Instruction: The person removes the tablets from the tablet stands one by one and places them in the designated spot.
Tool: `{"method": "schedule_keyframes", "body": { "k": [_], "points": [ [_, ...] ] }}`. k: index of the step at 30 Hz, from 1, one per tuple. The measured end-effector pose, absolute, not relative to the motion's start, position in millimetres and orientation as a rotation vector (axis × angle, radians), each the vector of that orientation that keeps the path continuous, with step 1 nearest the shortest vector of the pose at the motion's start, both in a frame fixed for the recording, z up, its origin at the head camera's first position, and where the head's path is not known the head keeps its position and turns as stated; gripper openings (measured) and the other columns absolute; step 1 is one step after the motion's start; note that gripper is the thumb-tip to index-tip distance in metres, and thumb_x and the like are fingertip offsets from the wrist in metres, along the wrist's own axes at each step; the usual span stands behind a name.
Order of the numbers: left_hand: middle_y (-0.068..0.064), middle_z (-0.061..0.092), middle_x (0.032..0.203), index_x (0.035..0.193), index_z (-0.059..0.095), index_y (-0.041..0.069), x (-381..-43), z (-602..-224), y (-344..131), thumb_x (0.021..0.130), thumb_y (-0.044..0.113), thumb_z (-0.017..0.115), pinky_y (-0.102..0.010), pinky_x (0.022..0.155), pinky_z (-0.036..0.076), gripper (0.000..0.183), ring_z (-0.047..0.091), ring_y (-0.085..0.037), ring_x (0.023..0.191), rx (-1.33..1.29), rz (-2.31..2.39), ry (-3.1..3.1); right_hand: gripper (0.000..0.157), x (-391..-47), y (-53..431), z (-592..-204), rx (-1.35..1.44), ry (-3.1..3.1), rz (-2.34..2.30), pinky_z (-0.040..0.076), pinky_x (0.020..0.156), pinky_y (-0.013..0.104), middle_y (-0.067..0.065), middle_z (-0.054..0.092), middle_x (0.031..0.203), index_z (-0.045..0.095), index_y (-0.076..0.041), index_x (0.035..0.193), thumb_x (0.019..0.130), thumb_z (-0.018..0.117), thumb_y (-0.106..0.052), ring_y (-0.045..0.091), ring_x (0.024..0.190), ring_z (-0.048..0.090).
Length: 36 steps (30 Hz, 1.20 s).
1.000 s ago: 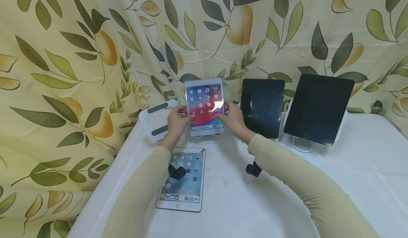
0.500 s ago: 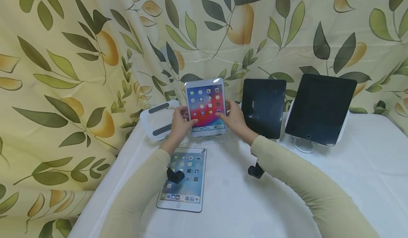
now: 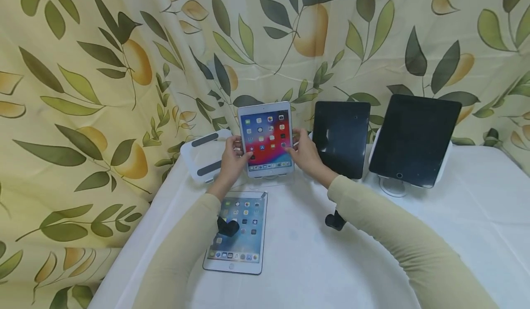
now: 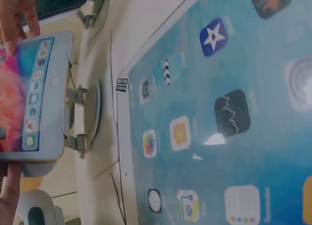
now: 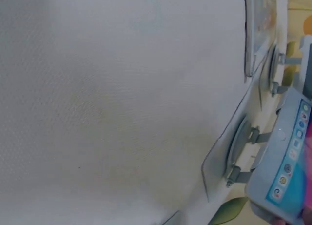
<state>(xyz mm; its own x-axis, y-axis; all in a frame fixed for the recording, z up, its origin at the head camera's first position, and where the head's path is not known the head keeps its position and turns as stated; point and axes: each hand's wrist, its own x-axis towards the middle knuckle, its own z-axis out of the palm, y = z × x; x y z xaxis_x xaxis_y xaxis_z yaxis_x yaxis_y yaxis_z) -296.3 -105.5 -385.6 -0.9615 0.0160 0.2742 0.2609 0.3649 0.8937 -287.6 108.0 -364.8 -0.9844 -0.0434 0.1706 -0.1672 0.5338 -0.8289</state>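
A white tablet [image 3: 266, 136] with a lit red-and-blue home screen leans on a stand, whose hinged metal arms and round base [image 4: 92, 115] show in the left wrist view. My left hand [image 3: 233, 163] grips the tablet's left edge, thumb in front and fingers behind. Opposite it, my right hand [image 3: 308, 155] pinches the right edge, its thumb over the lower corner of the screen. Most of the stand [image 5: 239, 142] is hidden behind the tablet. Below my left hand a second white tablet [image 3: 244, 228], showing a blue home screen, lies flat on the table, partly covered by my left sleeve.
Left of the held tablet stands a white stand [image 3: 203, 157] with grey pads. To the right, two dark-screened tablets, a smaller one [image 3: 341, 139] and a larger one [image 3: 414, 139], are propped up. A patterned curtain [image 3: 165, 70] hangs behind the white table [image 3: 306, 263].
The held tablet has tilted slightly, and the bright glare on its screen is gone. My right forearm has shifted a little to the right. Both hands still hold the tablet.
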Motion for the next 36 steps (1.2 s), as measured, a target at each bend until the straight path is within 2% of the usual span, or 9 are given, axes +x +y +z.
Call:
{"method": "schedule_keyframes", "body": {
  "k": [7, 16, 20, 27, 36],
  "points": [
    [-0.012, 0.054, 0.107, 0.129, 0.040, 0.009, -295.1, -388.6, -107.8, 0.086, 0.003, 0.066, -0.024, 0.077, 0.048, 0.051, 0.058, -0.024, 0.091, -0.232, -1.728, -2.342, 0.054, -291.9, 115.2, -371.6, 0.279, -2.614, 1.460, 0.053, 0.088, 0.043, 0.017, 0.052, 0.116, 0.030, -0.006, 0.136, 0.091, 0.061, -0.007, 0.030, 0.100, 0.057],
    [-0.012, 0.052, 0.105, 0.129, 0.042, 0.007, -295.2, -394.7, -107.9, 0.085, -0.002, 0.066, -0.018, 0.076, 0.046, 0.051, 0.053, -0.019, 0.088, -0.239, -1.809, -2.262, 0.056, -294.3, 122.1, -374.8, 0.367, -2.632, 1.490, 0.056, 0.080, 0.039, 0.016, 0.051, 0.115, 0.030, -0.007, 0.138, 0.091, 0.061, -0.007, 0.027, 0.097, 0.058],
    [-0.013, 0.052, 0.107, 0.129, 0.041, 0.006, -296.3, -393.5, -108.4, 0.085, -0.002, 0.066, -0.019, 0.077, 0.047, 0.051, 0.054, -0.020, 0.089, -0.259, -1.772, -2.275, 0.055, -294.1, 121.7, -372.2, 0.373, -2.623, 1.485, 0.057, 0.078, 0.039, 0.017, 0.053, 0.113, 0.031, -0.006, 0.136, 0.091, 0.062, -0.006, 0.028, 0.094, 0.058],
    [-0.017, 0.054, 0.109, 0.129, 0.042, 0.004, -292.6, -387.1, -113.6, 0.084, 0.000, 0.067, -0.027, 0.082, 0.050, 0.051, 0.058, -0.027, 0.092, -0.282, -1.668, -2.324, 0.052, -284.4, 116.2, -363.3, 0.359, -2.637, 1.456, 0.057, 0.077, 0.040, 0.019, 0.056, 0.109, 0.033, -0.005, 0.132, 0.089, 0.063, -0.004, 0.030, 0.092, 0.061],
    [-0.013, 0.055, 0.106, 0.130, 0.043, 0.006, -285.4, -381.5, -118.4, 0.084, 0.002, 0.068, -0.018, 0.066, 0.047, 0.053, 0.059, -0.024, 0.089, -0.269, -1.646, -2.401, 0.051, -271.1, 117.1, -356.8, 0.325, -2.654, 1.554, 0.057, 0.074, 0.036, 0.017, 0.055, 0.109, 0.033, -0.008, 0.130, 0.089, 0.064, -0.005, 0.028, 0.090, 0.059]
  ]
}}
